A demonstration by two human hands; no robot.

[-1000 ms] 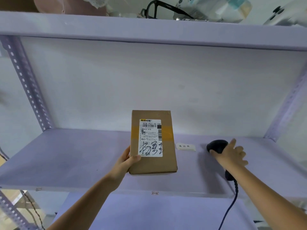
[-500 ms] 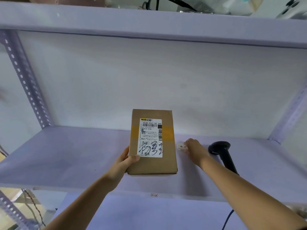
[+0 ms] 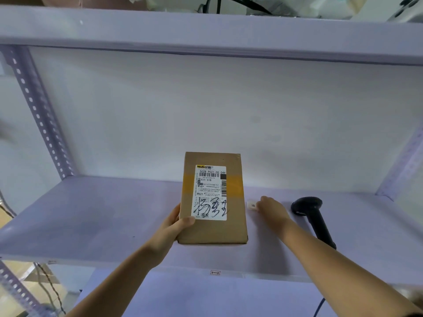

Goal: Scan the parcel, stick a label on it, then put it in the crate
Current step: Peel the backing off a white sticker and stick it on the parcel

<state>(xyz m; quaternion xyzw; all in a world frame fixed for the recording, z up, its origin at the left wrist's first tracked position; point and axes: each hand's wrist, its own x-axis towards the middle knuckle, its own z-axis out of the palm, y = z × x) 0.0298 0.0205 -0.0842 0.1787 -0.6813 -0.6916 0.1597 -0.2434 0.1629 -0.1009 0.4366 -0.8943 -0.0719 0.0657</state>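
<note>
A brown cardboard parcel (image 3: 212, 232) with a white shipping label and a yellow tape band stands tilted on the lilac shelf (image 3: 91, 213). My left hand (image 3: 174, 225) grips its lower left edge, thumb on the front. Just right of the parcel lies a small white label (image 3: 252, 205). My right hand (image 3: 273, 210) covers its right part, fingers closed on it. A black barcode scanner (image 3: 313, 216) lies on the shelf to the right of that hand, untouched.
An upper shelf (image 3: 206, 33) holding black glasses and bags hangs overhead. A perforated upright (image 3: 39, 110) stands at the left, another at the far right. The scanner's cable (image 3: 318, 307) drops off the front edge. No crate is in view.
My right hand let go of the scanner and moved left onto the small white label. The parcel and my left hand stayed put.
</note>
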